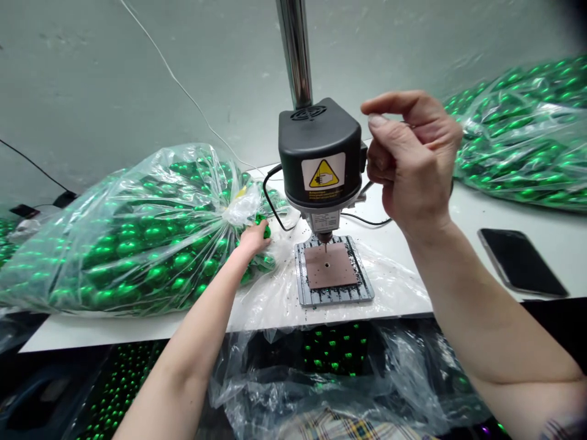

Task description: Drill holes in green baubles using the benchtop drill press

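My left hand (255, 239) reaches to the gathered neck of a clear plastic bag (151, 177) full of shiny green balls. Its fingers close around a small green ball (266, 231), partly hidden by them. At the centre stands a small bench drill (318, 143) with a black motor housing and a yellow warning label. Its bit points down above a brown square plate (332, 266) with a hole, lying on a slotted grey base (302, 293). Beside the housing, my right hand (408, 153) is raised with curled fingers. What they hold, if anything, is hidden.
A second bag of green balls (527, 140) lies at the right. A black phone (523, 260) rests near the table's right front edge. Clear plastic film (394, 284) and dark shavings lie around the base. More green balls (334, 348) are below the table edge.
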`<move>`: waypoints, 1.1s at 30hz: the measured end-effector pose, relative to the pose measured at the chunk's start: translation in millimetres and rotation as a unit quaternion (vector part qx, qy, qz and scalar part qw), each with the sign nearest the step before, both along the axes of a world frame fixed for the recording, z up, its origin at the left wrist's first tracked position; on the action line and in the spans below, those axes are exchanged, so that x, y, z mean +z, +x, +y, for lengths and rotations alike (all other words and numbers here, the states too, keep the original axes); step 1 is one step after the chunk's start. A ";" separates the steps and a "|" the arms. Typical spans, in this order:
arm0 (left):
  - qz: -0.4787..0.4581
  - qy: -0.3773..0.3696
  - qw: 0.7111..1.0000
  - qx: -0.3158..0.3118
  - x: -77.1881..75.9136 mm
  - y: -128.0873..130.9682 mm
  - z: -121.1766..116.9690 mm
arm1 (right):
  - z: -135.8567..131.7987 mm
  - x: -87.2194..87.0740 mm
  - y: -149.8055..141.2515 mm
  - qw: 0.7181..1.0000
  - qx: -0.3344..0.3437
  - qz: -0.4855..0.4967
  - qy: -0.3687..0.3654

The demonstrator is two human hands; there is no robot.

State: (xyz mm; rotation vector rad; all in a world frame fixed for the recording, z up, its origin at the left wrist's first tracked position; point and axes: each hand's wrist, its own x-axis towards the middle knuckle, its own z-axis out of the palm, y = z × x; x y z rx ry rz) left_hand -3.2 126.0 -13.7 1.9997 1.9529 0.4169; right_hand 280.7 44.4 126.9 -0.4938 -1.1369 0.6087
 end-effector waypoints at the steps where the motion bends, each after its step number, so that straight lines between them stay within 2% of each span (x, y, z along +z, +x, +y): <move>1: -0.025 0.019 1.000 -0.003 1.9 -1.5 -7.9 | -1.2 0.4 0.0 1.000 0.000 -0.003 -0.004; 3: -0.145 0.056 0.988 -0.003 7.1 -2.6 -28.3 | -2.1 1.2 -1.1 1.000 0.002 0.009 -0.001; 4: -0.235 0.065 0.970 0.000 9.8 -1.7 -40.6 | -1.9 1.5 -2.0 1.000 0.005 0.019 0.004; 6: -0.425 0.051 0.904 0.010 14.9 3.4 -67.9 | -0.5 1.9 -3.8 0.999 0.011 0.039 0.015; 9: -0.603 -0.046 0.797 0.007 19.8 17.4 -106.1 | 1.7 1.5 -4.7 0.999 0.005 0.038 0.007; 11: -0.666 -0.128 0.734 -0.002 19.3 28.2 -122.6 | 2.4 1.0 -4.0 1.000 -0.008 0.023 -0.004; 13: -0.700 -0.199 0.685 -0.002 14.6 37.8 -130.0 | 2.4 0.5 -2.8 1.000 -0.019 0.005 -0.009; 16: -0.725 -0.250 0.642 0.021 2.5 48.4 -129.1 | 2.1 0.0 -1.5 0.999 -0.029 -0.020 -0.006; 18: -0.736 -0.253 0.626 0.039 -5.9 53.9 -126.1 | 1.8 -0.2 -1.3 0.999 -0.033 -0.034 -0.011; 20: -0.731 -0.238 0.638 0.049 -13.0 59.4 -124.0 | 1.3 -0.2 -1.4 0.998 -0.037 -0.041 -0.019; 21: -0.719 -0.220 0.658 0.048 -15.9 62.2 -123.5 | 1.0 -0.2 -1.6 0.998 -0.039 -0.042 -0.022; 25: -0.622 -0.099 0.777 0.026 -26.2 72.3 -122.4 | -0.6 0.1 -2.0 0.999 -0.036 -0.031 -0.023; 27: -0.578 -0.062 0.814 0.016 -30.9 75.2 -120.9 | -1.5 0.5 -1.9 1.000 -0.015 -0.016 -0.007; 29: -0.557 -0.054 0.829 0.005 -34.9 76.6 -118.6 | -2.1 1.1 -1.7 1.000 0.011 0.000 0.013; 33: -0.546 -0.068 0.834 -0.024 -40.9 77.6 -113.2 | -2.3 2.2 -1.7 1.000 0.023 0.003 0.010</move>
